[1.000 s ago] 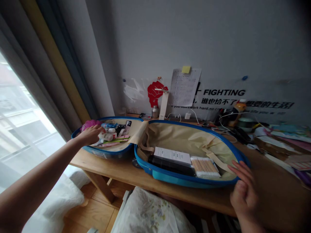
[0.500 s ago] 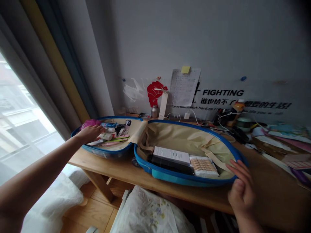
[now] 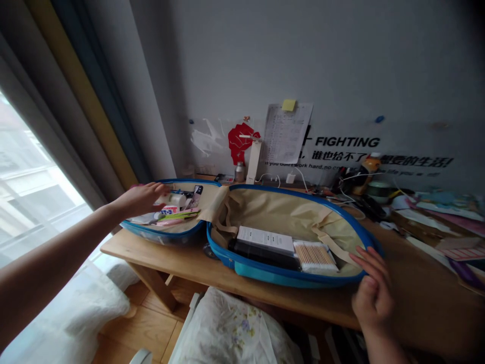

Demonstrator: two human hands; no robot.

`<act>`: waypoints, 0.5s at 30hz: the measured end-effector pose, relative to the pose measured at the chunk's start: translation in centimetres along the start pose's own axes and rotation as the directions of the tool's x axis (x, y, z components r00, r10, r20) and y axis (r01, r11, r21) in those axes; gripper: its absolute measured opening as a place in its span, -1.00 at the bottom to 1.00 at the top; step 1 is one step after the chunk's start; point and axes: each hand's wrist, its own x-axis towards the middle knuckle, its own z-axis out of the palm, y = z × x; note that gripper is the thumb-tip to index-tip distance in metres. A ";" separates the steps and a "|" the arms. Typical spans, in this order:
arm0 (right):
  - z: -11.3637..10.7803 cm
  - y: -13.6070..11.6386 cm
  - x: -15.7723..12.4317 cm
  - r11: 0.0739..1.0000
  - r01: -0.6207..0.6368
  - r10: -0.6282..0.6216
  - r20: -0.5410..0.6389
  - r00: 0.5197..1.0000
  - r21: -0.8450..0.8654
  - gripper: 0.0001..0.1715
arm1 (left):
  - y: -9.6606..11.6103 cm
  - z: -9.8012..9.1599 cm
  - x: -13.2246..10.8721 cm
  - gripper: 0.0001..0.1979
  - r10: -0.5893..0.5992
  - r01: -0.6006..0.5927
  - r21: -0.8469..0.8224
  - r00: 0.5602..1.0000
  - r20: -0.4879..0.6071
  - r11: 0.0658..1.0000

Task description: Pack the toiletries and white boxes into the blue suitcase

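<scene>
A blue-rimmed suitcase (image 3: 299,281) lies opened out on a wooden table, its beige lining showing. Over its left half, my left hand (image 3: 142,199) reaches with fingers stretched out. Below and beside those fingers are a white cylindrical container (image 3: 177,202), a small red, white and blue box (image 3: 168,210), a phone-like dark item (image 3: 197,190) and green and pink sticks (image 3: 178,216). My right hand (image 3: 375,290) rests its spread fingers on the right rim. The right half holds a white box (image 3: 265,239), a black case (image 3: 265,257) and a pack of cotton swabs (image 3: 315,256).
A wall stands behind the table (image 3: 178,255), with a taped paper sheet (image 3: 289,134). Bottles, cables and papers clutter the right side. A floral-covered chair (image 3: 235,328) is in front; a curtain (image 3: 76,101) hangs at the left.
My left hand has lifted slightly off the items, and the small red, white and blue box shows more. The purple-pink bundle beside it is now mostly hidden. My right hand stays at the rim.
</scene>
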 end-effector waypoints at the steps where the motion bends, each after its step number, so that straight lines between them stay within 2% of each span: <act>1: 0.0 0.0 0.0 1.000 0.000 0.000 -0.002 1.000 -0.001 -0.52 | 1.5 -0.9 0.5 -0.58 0.014 -0.014 -0.013 1.000 -0.020 1.000; 5: 0.0 0.0 0.0 1.000 -0.009 0.009 0.003 1.000 0.001 -0.52 | 9.2 -3.7 3.4 -0.55 0.179 -0.180 -0.082 0.984 -0.015 0.980; 8: -0.1 -0.1 0.1 1.000 0.001 -0.001 -0.001 1.000 0.008 -0.53 | 15.2 -4.6 6.4 -0.52 0.345 -0.337 -0.130 0.938 0.044 0.933; 12: -0.2 -0.2 0.2 1.000 0.006 -0.006 0.011 1.000 -0.003 -0.54 | 21.5 -3.3 10.6 -0.52 0.475 -0.444 -0.202 0.868 0.144 0.873; 15: -0.3 0.0 -0.1 1.000 -0.001 0.001 0.026 1.000 -0.009 -0.53 | 24.2 -1.1 13.0 -0.54 0.509 -0.460 -0.252 0.841 0.184 0.852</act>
